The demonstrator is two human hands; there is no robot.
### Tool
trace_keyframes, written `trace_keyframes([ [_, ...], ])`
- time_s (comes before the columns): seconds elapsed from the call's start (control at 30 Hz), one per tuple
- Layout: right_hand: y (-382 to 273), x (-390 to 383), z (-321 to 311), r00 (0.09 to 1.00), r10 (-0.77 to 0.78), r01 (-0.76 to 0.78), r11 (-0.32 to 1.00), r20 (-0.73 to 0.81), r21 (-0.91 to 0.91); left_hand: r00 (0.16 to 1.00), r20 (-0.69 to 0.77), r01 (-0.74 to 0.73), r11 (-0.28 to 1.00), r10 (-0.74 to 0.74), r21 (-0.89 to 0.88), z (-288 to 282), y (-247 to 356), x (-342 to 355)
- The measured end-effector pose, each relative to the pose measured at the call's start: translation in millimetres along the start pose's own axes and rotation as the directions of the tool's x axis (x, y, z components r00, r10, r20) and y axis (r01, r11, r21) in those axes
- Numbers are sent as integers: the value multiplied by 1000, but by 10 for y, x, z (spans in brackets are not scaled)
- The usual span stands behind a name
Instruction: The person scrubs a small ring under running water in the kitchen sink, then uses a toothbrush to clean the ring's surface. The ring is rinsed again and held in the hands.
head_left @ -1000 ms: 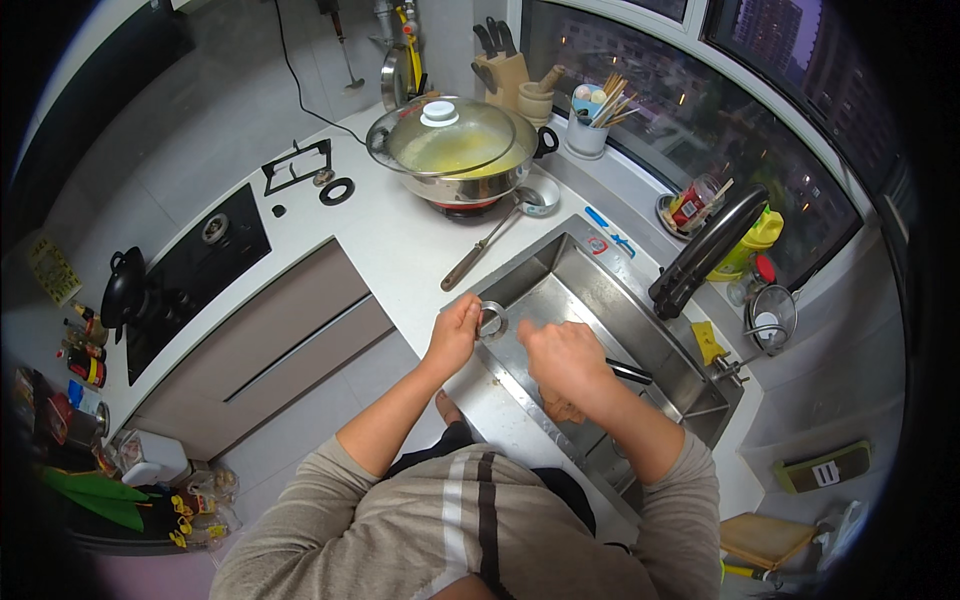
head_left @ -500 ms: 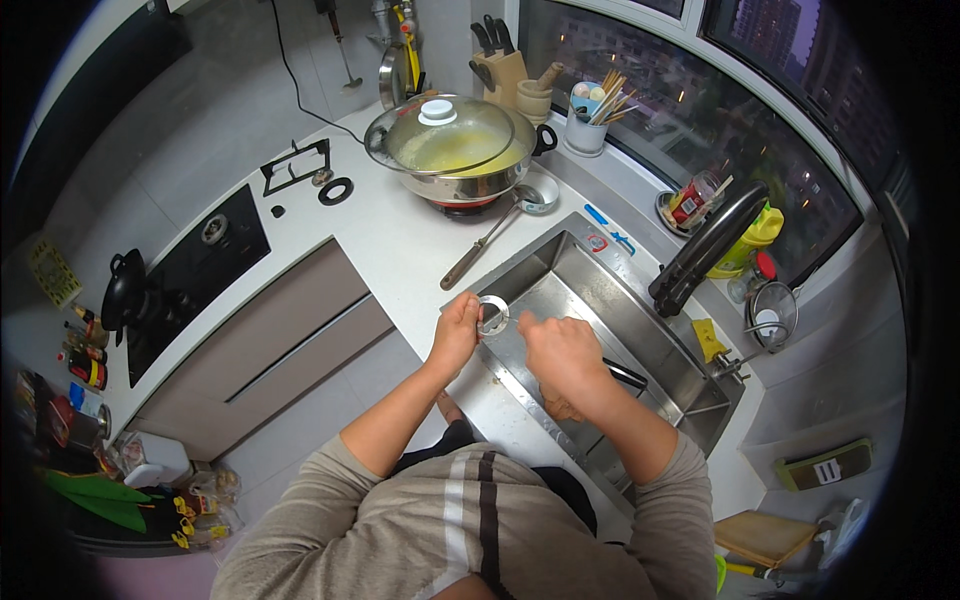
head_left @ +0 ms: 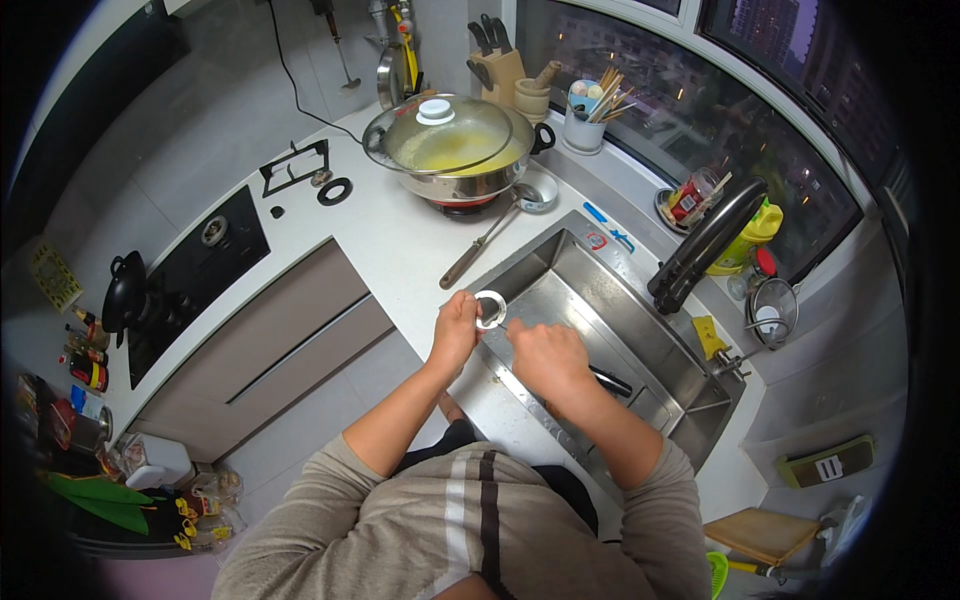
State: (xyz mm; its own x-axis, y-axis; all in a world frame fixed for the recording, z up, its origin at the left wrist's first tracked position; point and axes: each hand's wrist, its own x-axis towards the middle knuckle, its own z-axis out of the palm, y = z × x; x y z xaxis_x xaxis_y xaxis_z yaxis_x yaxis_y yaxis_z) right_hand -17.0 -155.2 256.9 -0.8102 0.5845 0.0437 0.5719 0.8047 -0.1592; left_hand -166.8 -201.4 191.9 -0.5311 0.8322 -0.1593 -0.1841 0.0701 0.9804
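Observation:
My left hand is closed on the edge of a small round metal piece with a pale silver rim and a dark centre, above the sink's near-left corner. Just to its right, my right hand makes a fist round what looks like a slim black-handled tool. A thin metal part shows between this fist and the round piece; whether it touches the rim is hard to tell. The handle's middle is hidden by my hand and forearm. Both hands are over the steel sink.
A ladle lies on the white counter beside a lidded steel pot. The black faucet arches over the sink's far right side. Blue-handled tools lie behind the sink. To the left is a black hob.
My right hand has moved left, closer to the round piece, and the black handle has shifted with it. The round piece has tilted slightly in my left hand.

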Motion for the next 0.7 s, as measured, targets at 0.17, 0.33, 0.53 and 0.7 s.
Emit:
trace_keyframes([
  [0.17, 9, -4, 17, 1000, 5, -6, 999, 13, 39, 1000, 0, 13, 1000, -13, -26, -5, -29, -10],
  [0.33, 19, -17, 43, 1000, -15, 15, 999, -9, 38, 999, 13, 36, 997, -35, -72, -8, -39, -19],
  [0.53, -25, -9, -33, 996, 0, -4, 999, 92, 35, 1000, -17, 20, 996, -21, -84, 2, -46, -15],
  [0.7, 22, -23, -164, 994, 57, -66, 993, 94, 96, 998, -60, 2, 991, -11, -137, -45, -22, 40],
])
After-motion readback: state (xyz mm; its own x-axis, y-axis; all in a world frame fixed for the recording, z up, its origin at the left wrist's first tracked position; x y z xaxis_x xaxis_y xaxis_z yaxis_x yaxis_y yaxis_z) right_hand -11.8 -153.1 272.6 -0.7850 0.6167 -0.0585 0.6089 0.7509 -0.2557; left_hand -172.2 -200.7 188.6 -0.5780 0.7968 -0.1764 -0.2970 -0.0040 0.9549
